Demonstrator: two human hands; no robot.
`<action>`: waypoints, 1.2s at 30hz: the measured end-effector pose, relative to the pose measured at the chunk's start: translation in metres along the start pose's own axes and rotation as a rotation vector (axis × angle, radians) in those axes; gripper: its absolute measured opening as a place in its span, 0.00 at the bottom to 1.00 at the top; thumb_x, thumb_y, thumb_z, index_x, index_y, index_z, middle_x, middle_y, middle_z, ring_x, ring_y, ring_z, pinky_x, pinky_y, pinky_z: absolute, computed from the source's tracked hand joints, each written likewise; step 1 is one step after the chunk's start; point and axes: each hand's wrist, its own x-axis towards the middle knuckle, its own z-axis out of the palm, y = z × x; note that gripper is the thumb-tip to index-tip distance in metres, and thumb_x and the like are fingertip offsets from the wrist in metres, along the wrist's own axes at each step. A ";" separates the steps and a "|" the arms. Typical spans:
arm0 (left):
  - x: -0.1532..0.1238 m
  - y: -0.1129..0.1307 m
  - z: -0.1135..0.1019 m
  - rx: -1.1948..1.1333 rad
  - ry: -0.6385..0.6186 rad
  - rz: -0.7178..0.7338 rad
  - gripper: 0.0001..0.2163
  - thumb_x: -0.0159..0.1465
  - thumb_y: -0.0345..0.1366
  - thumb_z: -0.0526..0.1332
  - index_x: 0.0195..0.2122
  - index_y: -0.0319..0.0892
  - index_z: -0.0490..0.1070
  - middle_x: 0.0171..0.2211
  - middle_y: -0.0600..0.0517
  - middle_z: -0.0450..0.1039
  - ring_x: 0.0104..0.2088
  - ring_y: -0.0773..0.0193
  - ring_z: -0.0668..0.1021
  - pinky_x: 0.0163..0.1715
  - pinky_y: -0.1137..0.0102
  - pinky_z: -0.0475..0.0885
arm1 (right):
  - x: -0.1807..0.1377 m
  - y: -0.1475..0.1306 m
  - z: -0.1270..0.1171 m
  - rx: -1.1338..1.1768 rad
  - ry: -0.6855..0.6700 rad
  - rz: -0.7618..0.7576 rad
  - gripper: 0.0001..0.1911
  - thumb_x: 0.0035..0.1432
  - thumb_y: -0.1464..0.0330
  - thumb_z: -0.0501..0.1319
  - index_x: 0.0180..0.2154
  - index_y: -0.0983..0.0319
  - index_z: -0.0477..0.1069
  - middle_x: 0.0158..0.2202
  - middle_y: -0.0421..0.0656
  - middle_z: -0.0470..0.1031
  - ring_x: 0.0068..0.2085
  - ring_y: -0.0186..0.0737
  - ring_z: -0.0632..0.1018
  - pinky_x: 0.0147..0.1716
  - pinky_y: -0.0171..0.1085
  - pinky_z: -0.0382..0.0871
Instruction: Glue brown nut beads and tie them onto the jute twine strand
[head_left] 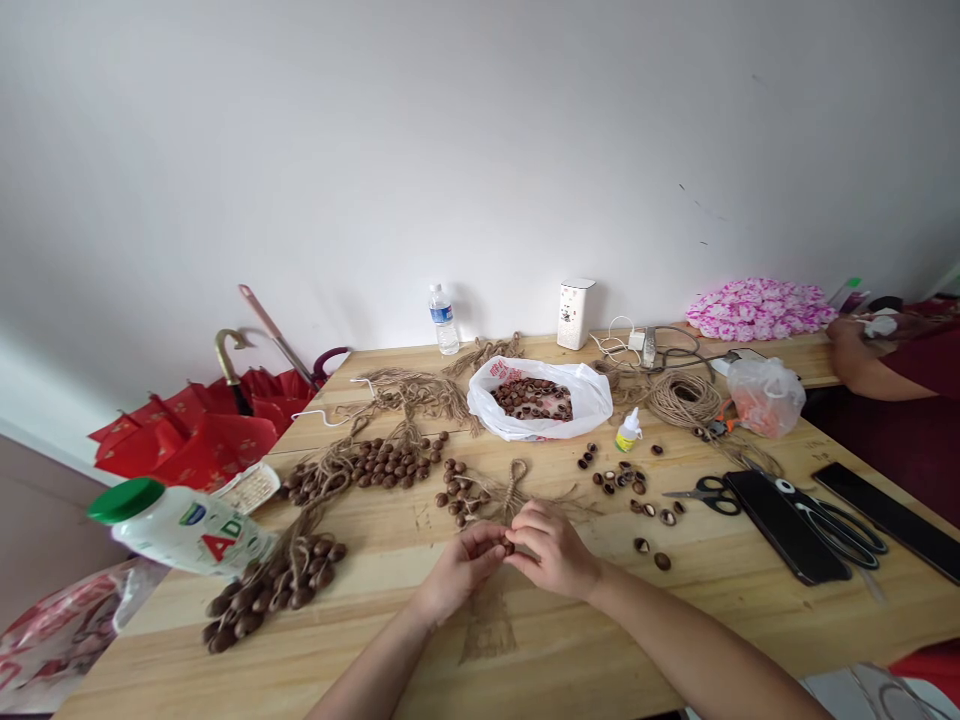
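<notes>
My left hand and my right hand meet near the table's front, fingertips pinched together around a small brown nutshell that is mostly hidden by them. A looped jute cord with loose strands lies just beyond my fingers. Beside it, to the left, rests a small cluster of nutshells on strings. Loose half shells are scattered to the right, near a small glue bottle with a yellow label. Behind them sits a white plastic bag holding many broken shells.
Bunches of strung nuts lie left, beside a white bottle with a green cap. Scissors, a black phone and a twine coil lie right. A water bottle stands behind. Another person's arm rests far right.
</notes>
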 end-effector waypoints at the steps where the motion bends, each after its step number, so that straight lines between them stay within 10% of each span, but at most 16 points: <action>1: 0.000 0.000 -0.001 0.025 -0.009 0.020 0.17 0.54 0.46 0.63 0.40 0.39 0.72 0.28 0.54 0.67 0.20 0.75 0.59 0.19 0.76 0.51 | 0.000 0.000 0.000 0.006 0.003 0.000 0.03 0.56 0.70 0.61 0.34 0.63 0.70 0.31 0.45 0.72 0.36 0.42 0.68 0.34 0.40 0.65; 7: 0.002 -0.001 -0.004 0.325 0.006 0.270 0.15 0.57 0.42 0.60 0.42 0.40 0.72 0.42 0.47 0.65 0.28 0.69 0.66 0.27 0.72 0.62 | 0.000 0.006 0.001 0.058 0.054 0.045 0.08 0.56 0.65 0.62 0.34 0.63 0.72 0.30 0.46 0.72 0.36 0.42 0.68 0.34 0.40 0.66; 36: 0.004 -0.009 -0.007 0.636 0.178 0.501 0.11 0.58 0.41 0.60 0.37 0.40 0.74 0.33 0.48 0.70 0.26 0.67 0.69 0.25 0.72 0.66 | -0.002 0.009 0.004 0.177 0.092 0.101 0.08 0.57 0.69 0.61 0.40 0.61 0.74 0.33 0.46 0.71 0.37 0.41 0.71 0.36 0.41 0.68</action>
